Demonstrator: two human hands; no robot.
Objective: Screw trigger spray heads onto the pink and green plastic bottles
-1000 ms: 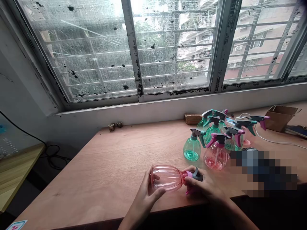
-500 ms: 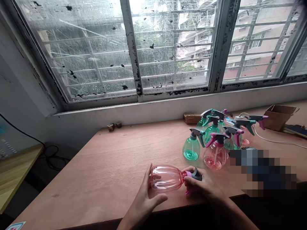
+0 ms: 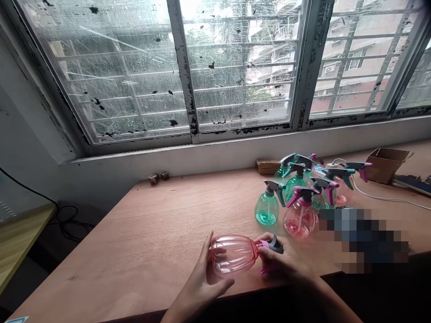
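By the front edge of the reddish wooden tabletop (image 3: 151,255), my left hand (image 3: 204,285) spreads around a sideways, clear pink, ribbed plastic bottle (image 3: 234,256); my right hand (image 3: 286,255) pinches its pink neck collar (image 3: 263,244).

We look from a single camera on the wearer's head, forward and down across the desk (image 3: 151,242), near enough that fingers (image 3: 220,287) show low in view, with the window (image 3: 232,72) across the top.
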